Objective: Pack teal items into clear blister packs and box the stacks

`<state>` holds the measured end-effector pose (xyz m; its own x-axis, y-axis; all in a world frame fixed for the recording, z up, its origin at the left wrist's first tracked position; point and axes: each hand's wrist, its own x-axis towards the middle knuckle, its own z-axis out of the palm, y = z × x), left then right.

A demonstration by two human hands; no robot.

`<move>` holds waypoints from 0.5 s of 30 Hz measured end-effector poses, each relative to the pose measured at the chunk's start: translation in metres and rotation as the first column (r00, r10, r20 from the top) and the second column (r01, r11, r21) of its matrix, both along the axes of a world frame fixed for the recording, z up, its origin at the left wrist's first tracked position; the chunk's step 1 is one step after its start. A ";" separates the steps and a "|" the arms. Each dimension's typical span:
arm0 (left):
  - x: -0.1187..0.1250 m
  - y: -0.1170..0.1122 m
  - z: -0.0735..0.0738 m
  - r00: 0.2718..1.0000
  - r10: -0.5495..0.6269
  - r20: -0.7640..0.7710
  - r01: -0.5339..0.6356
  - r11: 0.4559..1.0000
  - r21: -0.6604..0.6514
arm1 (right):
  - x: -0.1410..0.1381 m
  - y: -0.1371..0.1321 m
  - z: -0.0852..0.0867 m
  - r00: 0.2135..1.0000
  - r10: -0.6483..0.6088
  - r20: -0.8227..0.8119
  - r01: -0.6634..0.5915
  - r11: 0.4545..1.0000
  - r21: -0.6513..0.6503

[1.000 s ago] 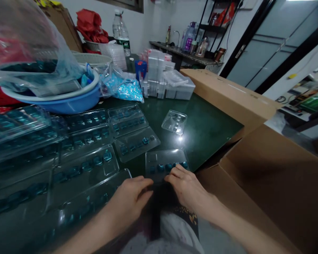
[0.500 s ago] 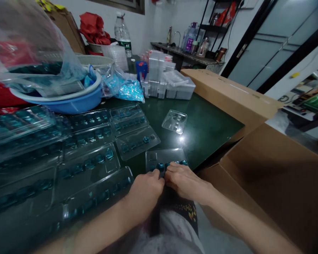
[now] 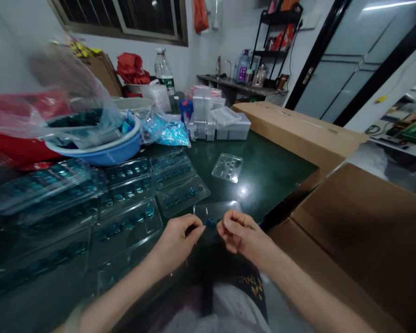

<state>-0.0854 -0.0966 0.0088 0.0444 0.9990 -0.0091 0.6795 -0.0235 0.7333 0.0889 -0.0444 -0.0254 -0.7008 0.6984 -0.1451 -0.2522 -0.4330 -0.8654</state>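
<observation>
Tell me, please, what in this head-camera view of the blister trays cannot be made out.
In the head view:
Front of the clear blister tray: hidden by the left hand and right hand.
Contents of the blue basin: blurred behind the clear plastic bag.
Colourful objects beyond the doorway: cut off by the right edge.
Label on the water bottle: too small to read.

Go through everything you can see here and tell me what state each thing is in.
Left hand: fingers curled, at the blister tray's near edge.
Right hand: fingers bunched, beside the tray's near edge.
Clear blister tray: lying flat, teal pieces inside, partly hidden by the hands.
Cardboard box: flaps open.
Water bottle: upright, capped.
Blue basin: full, clear plastic draped over it.
</observation>
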 end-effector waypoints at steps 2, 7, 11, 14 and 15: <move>0.001 -0.007 0.017 0.999 -0.008 0.046 0.006 0.999 0.043 | -0.014 -0.010 0.000 0.994 0.027 -0.101 -0.044 0.985 -0.169; -0.010 -0.021 0.043 0.989 -0.066 -0.132 0.075 0.995 0.069 | -0.060 -0.022 -0.001 0.973 0.153 -0.171 -0.193 0.951 -0.244; -0.041 -0.015 0.050 0.972 0.041 -0.233 -0.028 0.998 0.058 | -0.093 -0.003 0.003 0.967 0.227 -0.118 -0.237 0.968 -0.079; -0.071 -0.006 0.052 0.981 0.130 -0.145 -0.122 0.991 0.060 | -0.110 0.019 0.013 0.927 0.376 -0.008 -0.375 0.927 0.010; -0.081 -0.004 0.051 0.980 0.182 -0.076 -0.178 0.983 0.052 | -0.116 0.026 0.020 0.912 0.410 0.020 -0.411 0.911 0.021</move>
